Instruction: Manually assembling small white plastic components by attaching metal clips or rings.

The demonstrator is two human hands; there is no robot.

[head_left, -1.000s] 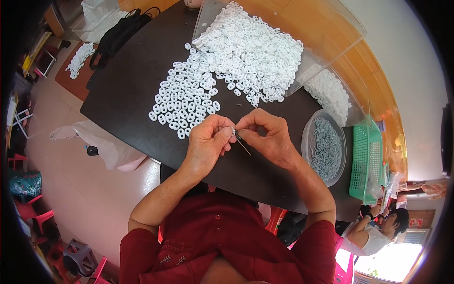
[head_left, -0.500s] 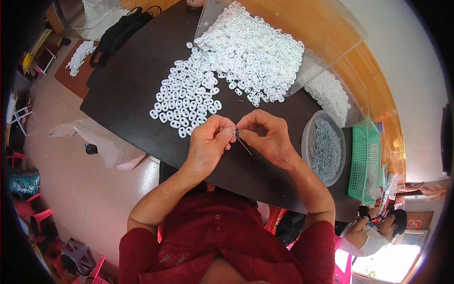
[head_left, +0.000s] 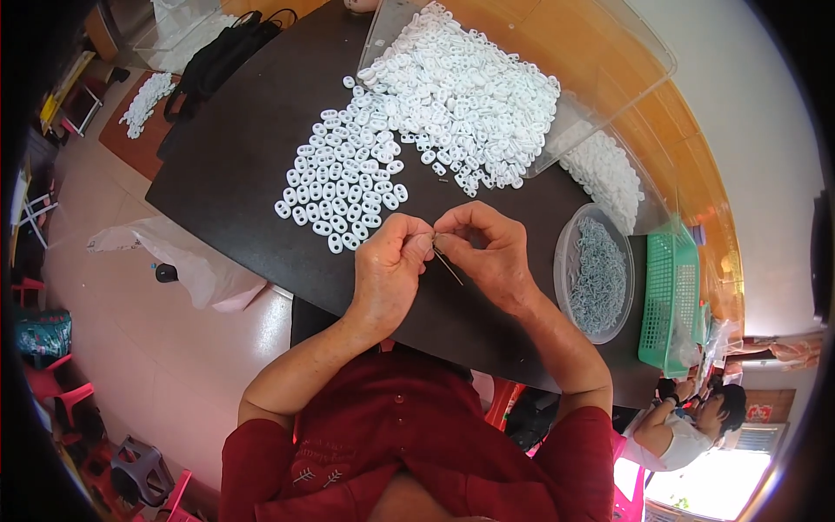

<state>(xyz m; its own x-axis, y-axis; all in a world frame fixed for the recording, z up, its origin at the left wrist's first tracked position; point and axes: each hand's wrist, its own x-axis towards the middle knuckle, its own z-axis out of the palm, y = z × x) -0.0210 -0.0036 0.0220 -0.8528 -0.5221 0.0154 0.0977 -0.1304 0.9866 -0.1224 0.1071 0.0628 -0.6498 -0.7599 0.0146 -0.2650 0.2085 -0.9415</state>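
Note:
Over the dark table's near part, my left hand (head_left: pixel 387 277) and my right hand (head_left: pixel 491 259) meet fingertip to fingertip, both closed in a pinch. A thin dark metal rod (head_left: pixel 450 269) slants down and right from under my right thumb and fingers. What my left thumb and forefinger grip at the meeting point is too small and covered to name. Just beyond my left hand lie several white oval plastic pieces with two holes each (head_left: pixel 335 193), spread flat. A large heap of the same white pieces (head_left: pixel 470 96) spills from a clear plastic bin (head_left: pixel 600 122) behind.
Right of my right hand stands a round clear tub (head_left: pixel 633 300) of small grey metal parts (head_left: pixel 598 274). Beside it is a green basket (head_left: pixel 670 296). A tiny metal bit (head_left: pixel 444 181) lies near the heap. Another person (head_left: pixel 683 426) sits at the far right.
My fingertips have closed tighter, covering the small light piece seen between them earlier. My left hand has shifted slightly right. The rod keeps nearly the same slant.

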